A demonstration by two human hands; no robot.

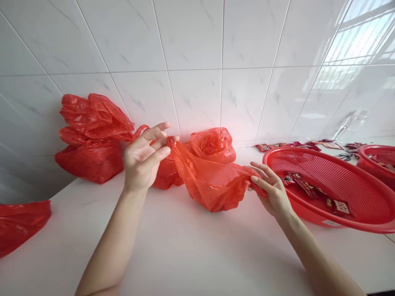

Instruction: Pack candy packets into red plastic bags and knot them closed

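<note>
A thin red plastic bag [212, 179] is stretched between my two hands above the white table. My left hand [146, 158] pinches its upper left end between thumb and fingers, with the other fingers spread. At the right, my right hand [271, 187] grips the bag's gathered right end. The middle of the bag sags, and its contents, if any, cannot be made out. Just behind it, another red bag [212, 144] rests near the tiled wall, and a further red bag [166, 174] sits partly hidden behind my left hand.
Stacked red bags [92, 158] lean by the wall at the left; one more red bag [23, 224] lies at the left edge. A red mesh basket [333, 164] holding small packets stands at the right, beside a second basket [378, 164]. Loose packets [308, 146] lie behind.
</note>
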